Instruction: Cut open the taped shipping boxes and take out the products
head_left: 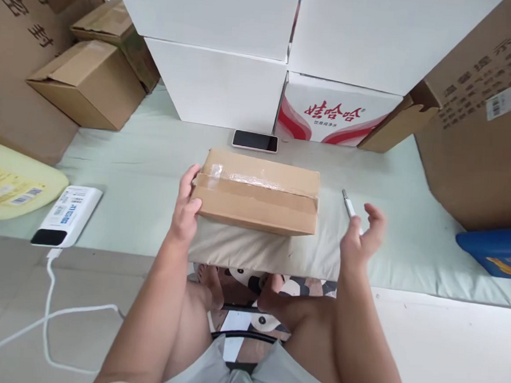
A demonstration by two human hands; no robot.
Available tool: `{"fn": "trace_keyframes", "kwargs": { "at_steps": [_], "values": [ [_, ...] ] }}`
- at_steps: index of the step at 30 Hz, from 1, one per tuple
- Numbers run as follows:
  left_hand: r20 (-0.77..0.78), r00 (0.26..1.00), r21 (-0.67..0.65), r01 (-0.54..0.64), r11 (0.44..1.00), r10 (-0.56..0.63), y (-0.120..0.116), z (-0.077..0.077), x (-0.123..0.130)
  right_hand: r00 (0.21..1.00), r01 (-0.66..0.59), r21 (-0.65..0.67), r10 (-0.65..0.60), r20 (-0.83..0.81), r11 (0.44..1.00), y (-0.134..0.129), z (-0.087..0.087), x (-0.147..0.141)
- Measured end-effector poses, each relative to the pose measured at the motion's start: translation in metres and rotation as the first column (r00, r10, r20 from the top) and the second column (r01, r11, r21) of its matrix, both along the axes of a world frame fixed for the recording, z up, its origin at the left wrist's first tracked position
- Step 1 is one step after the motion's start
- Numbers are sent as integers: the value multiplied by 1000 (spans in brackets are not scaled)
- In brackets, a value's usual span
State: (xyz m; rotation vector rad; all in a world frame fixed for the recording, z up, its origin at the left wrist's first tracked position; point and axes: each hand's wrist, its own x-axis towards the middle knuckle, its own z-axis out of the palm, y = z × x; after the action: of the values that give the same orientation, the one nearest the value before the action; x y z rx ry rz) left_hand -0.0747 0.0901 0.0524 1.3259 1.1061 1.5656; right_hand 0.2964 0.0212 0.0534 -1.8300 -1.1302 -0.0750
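A taped cardboard box (258, 206) lies on the pale green cloth, its long side towards me. My left hand (186, 210) grips the left end of it, thumb at the front corner and fingers along the side. To the right of the box is a slim white tool with a grey metal tip (348, 202), which looks like a utility knife or a pen. Over its near end is my right hand (364, 234), thumb and forefinger apart and slightly blurred. The other fingers of that hand are hidden.
Behind the box lies a phone-like black-screened device (255, 141), before stacked white cartons (227, 90). Brown boxes (92, 87) stand back left. A yellow jug (15, 183) and a white power bank (67, 216) with a cable are left. A blue container (496, 249) lies right.
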Motion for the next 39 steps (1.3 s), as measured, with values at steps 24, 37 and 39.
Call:
{"fn": "trace_keyframes", "kwargs": {
  "at_steps": [24, 37, 39],
  "values": [
    [-161, 985, 281, -6, 960, 54, -22, -11, 29, 650, -181, 634, 575, -497, 752, -9, 134, -39],
    [-117, 992, 310, 72, 948, -37, -22, -7, 34, 475, -595, 522, 792, -384, 611, 4, 136, -112],
    [-106, 993, 287, 85, 954, -56, -25, -6, 33, 507, -568, 486, 747, -430, 665, 2, 135, -126]
  ]
}}
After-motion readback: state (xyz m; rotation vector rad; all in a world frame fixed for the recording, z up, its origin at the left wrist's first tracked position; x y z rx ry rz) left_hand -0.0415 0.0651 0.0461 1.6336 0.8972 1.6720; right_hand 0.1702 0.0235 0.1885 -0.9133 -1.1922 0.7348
